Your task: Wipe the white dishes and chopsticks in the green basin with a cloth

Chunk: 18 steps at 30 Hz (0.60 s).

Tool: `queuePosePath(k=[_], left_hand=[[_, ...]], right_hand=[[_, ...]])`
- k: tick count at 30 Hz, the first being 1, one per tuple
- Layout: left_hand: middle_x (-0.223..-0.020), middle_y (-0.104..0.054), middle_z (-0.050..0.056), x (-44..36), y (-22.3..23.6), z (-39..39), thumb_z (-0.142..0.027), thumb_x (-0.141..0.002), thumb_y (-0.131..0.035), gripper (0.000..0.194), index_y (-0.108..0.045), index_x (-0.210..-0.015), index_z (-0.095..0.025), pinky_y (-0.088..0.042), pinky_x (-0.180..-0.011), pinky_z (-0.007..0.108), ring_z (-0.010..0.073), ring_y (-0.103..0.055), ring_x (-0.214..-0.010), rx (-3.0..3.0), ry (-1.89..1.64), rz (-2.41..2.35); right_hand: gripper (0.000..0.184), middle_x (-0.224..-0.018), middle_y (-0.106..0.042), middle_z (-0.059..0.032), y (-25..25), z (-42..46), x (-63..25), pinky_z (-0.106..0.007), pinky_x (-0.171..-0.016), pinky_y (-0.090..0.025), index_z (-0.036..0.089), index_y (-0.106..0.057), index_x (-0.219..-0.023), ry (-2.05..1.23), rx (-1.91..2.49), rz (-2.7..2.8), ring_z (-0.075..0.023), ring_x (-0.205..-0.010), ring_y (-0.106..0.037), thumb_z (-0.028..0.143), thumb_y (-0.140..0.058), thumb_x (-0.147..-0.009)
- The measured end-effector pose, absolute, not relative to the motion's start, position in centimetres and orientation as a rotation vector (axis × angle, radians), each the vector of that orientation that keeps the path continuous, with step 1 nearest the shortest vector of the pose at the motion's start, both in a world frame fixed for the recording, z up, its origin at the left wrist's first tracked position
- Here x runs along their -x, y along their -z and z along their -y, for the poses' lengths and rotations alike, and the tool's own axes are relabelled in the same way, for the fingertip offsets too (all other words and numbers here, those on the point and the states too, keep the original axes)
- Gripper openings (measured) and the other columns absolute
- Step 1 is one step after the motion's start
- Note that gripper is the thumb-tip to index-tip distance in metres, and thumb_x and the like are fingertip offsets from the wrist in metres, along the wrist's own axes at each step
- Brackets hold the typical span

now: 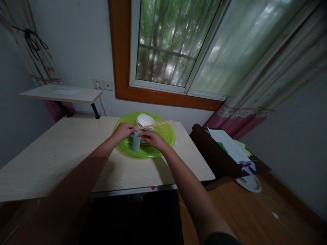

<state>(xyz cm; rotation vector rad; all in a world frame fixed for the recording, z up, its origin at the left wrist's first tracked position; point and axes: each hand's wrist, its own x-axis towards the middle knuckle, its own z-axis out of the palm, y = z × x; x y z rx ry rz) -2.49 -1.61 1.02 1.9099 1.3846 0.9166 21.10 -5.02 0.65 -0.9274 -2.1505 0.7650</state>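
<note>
A round green basket point(167, 134) sits at the far edge of a pale wooden table point(63, 156). Inside it stand stacked white bowls point(145, 120). My left hand point(123, 131) pinches the top of a light blue cloth point(136, 143) that hangs down over the basket's near side. My right hand point(153, 137) is closed on a pair of wooden chopsticks point(159, 124), which point up and to the right across the bowls. The two hands almost touch above the cloth.
A small shelf point(61, 93) juts from the wall at the back left. To the right of the table stands a dark wooden stand point(214, 153) with papers point(228, 143); a white plate point(249, 183) lies on the floor. A window with curtains fills the wall ahead.
</note>
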Motion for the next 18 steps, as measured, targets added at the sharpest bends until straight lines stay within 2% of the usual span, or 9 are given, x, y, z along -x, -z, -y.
queuePosePath(k=[6,12,15,18], left_hand=[[-0.083,-0.083,0.003,2.61,-1.42,1.87,-0.04,-0.086,-0.072,0.024,-0.089,-0.09,-0.024,-0.052,-0.078,0.032,0.0235,-0.074,-0.083,-1.916,-1.007,-1.479],[-0.074,-0.08,0.003,2.53,-1.66,1.95,-0.038,-0.085,-0.072,0.021,-0.087,-0.084,-0.025,-0.05,-0.071,0.032,0.0233,-0.072,-0.076,-1.9,-0.994,-1.486],[-0.078,-0.08,0.004,2.49,-1.87,1.95,-0.036,-0.086,-0.073,0.019,-0.088,-0.086,-0.024,-0.051,-0.074,0.033,0.0238,-0.073,-0.079,-1.871,-0.972,-1.502],[-0.081,-0.081,0.005,2.44,-1.93,1.88,-0.038,-0.088,-0.073,0.021,-0.088,-0.087,-0.024,-0.052,-0.077,0.034,0.0247,-0.074,-0.081,-1.906,-0.954,-1.516]], right_hand=[[0.016,-0.094,-0.082,-0.0029,-0.46,4.95,-21.42,-0.03,-0.08,-0.053,0.023,-0.083,-0.097,-0.659,0.986,2.089,-0.0204,-0.082,-0.073,0.013,-0.077,-0.085],[0.021,-0.095,-0.081,-0.0025,-0.21,4.61,-21.68,-0.031,-0.084,-0.054,0.023,-0.082,-0.1,-0.689,0.971,2.046,-0.02,-0.085,-0.072,0.012,-0.074,-0.083],[0.023,-0.094,-0.081,-0.0024,-0.36,4.63,-21.77,-0.032,-0.084,-0.054,0.022,-0.081,-0.1,-0.714,0.981,2.047,-0.02,-0.084,-0.072,0.01,-0.072,-0.083],[0.016,-0.093,-0.081,-0.0029,-1.07,4.98,-22.0,-0.033,-0.086,-0.053,0.023,-0.081,-0.093,-0.653,1.014,2.106,-0.0214,-0.086,-0.071,0.011,-0.076,-0.083]])
